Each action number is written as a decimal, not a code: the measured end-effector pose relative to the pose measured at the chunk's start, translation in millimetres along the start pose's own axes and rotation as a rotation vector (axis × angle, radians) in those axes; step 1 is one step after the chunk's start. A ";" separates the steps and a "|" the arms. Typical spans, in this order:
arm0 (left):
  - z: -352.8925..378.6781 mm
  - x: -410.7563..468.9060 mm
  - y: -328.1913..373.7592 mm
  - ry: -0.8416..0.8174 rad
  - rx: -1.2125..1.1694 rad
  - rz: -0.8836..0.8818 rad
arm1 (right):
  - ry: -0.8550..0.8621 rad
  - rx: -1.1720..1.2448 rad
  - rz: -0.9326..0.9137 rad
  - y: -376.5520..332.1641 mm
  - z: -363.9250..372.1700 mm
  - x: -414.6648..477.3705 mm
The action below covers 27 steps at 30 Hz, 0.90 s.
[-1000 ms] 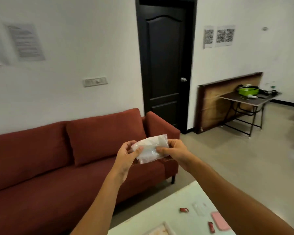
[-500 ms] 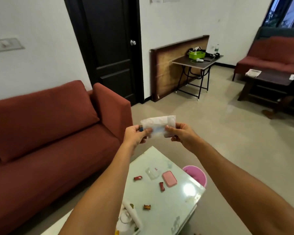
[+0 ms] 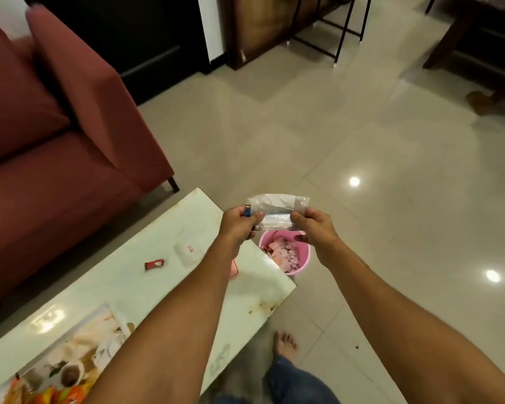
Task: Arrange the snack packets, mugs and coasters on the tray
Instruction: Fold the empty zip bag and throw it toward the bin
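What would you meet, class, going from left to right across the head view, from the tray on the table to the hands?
In order: printed tray → small red packet → white sachet → left hand → clear packet, pinched by both hands → right hand. The pink bin is left out, since it overlaps the hands.

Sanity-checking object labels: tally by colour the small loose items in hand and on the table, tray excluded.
Clear: 2, packet pinched between left hand and right hand, pouch on table
Red: 1, wrapper on table
Blue: 1, small thing in left hand
Pink: 1, flat item mostly hidden by left forearm
Total: 5
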<state>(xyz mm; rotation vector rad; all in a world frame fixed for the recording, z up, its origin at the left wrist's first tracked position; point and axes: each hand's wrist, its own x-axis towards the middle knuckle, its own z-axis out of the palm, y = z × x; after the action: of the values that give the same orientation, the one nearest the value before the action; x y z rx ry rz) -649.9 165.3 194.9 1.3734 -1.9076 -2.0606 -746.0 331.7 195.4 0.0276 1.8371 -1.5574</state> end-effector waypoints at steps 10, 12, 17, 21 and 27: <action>112.4 140.3 -147.4 0.031 0.591 -0.035 | 0.280 0.054 0.263 192.6 -57.3 130.3; 122.1 157.1 -164.3 0.049 0.694 -0.032 | 0.337 0.052 0.306 223.1 -62.0 149.7; 134.9 182.9 -192.3 0.161 0.825 0.076 | 0.385 0.050 0.425 282.8 -59.2 195.5; 134.8 193.4 -197.3 0.206 0.783 0.183 | 0.312 0.091 0.489 298.4 -48.3 224.9; 108.4 186.9 -192.8 0.268 0.730 0.277 | 0.356 -0.186 0.559 298.1 -57.3 219.5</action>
<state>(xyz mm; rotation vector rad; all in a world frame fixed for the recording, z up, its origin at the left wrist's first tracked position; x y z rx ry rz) -727.0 198.8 -82.2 1.2685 -2.6404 -1.0218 -804.0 370.5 -172.7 0.7096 2.0047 -1.0297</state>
